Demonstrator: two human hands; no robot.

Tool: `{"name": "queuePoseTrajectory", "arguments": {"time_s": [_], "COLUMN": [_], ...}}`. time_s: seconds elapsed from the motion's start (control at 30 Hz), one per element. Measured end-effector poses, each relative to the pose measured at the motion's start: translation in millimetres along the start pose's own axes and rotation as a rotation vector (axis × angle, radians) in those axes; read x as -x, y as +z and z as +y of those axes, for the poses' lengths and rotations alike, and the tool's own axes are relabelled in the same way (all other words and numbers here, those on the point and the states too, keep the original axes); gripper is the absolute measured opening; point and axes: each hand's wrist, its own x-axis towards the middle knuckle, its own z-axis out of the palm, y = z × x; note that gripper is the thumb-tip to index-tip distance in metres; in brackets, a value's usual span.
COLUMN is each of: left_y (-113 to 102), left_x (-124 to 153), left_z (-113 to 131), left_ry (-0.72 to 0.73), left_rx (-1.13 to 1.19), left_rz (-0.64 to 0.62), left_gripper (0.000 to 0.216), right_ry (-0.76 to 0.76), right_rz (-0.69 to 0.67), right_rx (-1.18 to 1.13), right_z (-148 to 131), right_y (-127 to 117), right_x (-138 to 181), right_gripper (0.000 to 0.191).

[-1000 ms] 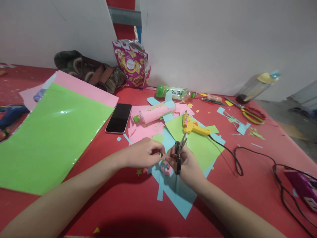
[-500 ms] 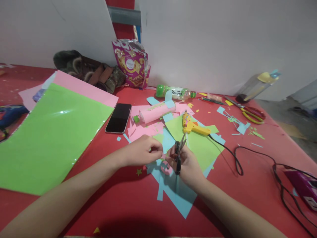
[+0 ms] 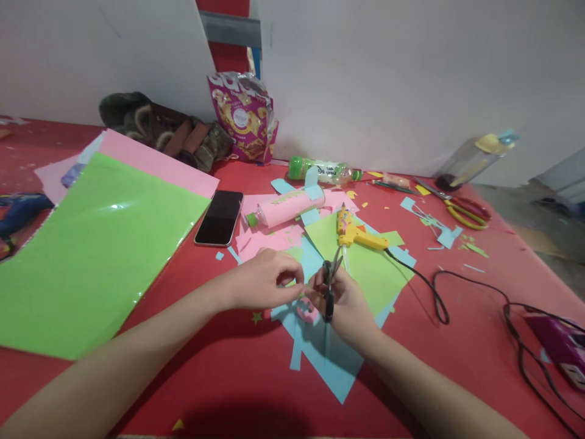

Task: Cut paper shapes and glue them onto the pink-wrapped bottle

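My right hand (image 3: pixel 351 308) is closed round small black-handled scissors (image 3: pixel 328 291), their blades pointing up and slightly parted. My left hand (image 3: pixel 267 279) is closed, thumb and fingertips brought together right beside the right fingertips. Whatever is pinched there is too small to make out. Just below the fingertips lies a pink paper cutout (image 3: pixel 307 310) on a light blue sheet (image 3: pixel 331 366). A small green paper star (image 3: pixel 256 318) rests on the red table below my left wrist.
A yellow glue gun (image 3: pixel 350 231) lies on green paper, its black cord (image 3: pixel 429 283) running right. Behind are a pink-wrapped bottle (image 3: pixel 287 209) and a green-capped bottle (image 3: pixel 320 171). A phone (image 3: pixel 219 217) and green sheet (image 3: pixel 105 256) lie left; larger scissors (image 3: pixel 466 210) lie right.
My left hand's fingers have straightened a little, and the fingertips have shifted slightly right towards the right fingertips. The right hand and scissors stay nearly still.
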Motion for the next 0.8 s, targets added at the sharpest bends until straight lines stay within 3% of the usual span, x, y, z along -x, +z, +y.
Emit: {"name": "queuePoseTrajectory", "arguments": {"time_s": [0.13, 0.37, 0.43, 0.53, 0.6, 0.7, 0.8], "left_y": [0.4, -3.4, -8.6, -18.6, -24.9, -30.1, -28.5], "left_x": [-0.9, -4.0, -5.7, -6.6, -5.6, -2.8, -1.7], "left_z": [1.5, -12.7, -22.2, -41.1, -55.2, -75.0, -90.3], "left_ry": [0.038, -0.101, -0.202, -0.469, -0.614, -0.737, -0.766], "left_rx": [0.009, -0.057, -0.156, -0.449, -0.619, -0.646, -0.561], "left_rz": [0.007, 0.134, 0.290, 0.519, 0.576, 0.536, 0.455], "left_gripper": [0.018, 0.018, 0.018, 0.022, 0.031, 0.045, 0.054], "right_ry": [0.013, 0.034, 0.058, 0.082, 0.073, 0.068, 0.063], "right_rz": [0.006, 0.026, 0.040, 0.043, 0.039, 0.011, -0.003], "right_rx": [0.002, 0.028, 0.017, -0.002, -0.015, -0.025, -0.026], "right_z": [0.1, -0.4, -1.3, -1.8, -0.6, 2.6, 5.0], "right_y": [0.0, 1.2, 2.0, 2.7, 2.4, 1.6, 1.8], "right_x": [0.7, 0.3, 0.2, 0.6, 0.8, 0.8, 0.7], "right_gripper": [0.022, 0.020, 0.021, 0.022, 0.022, 0.022, 0.022]}}
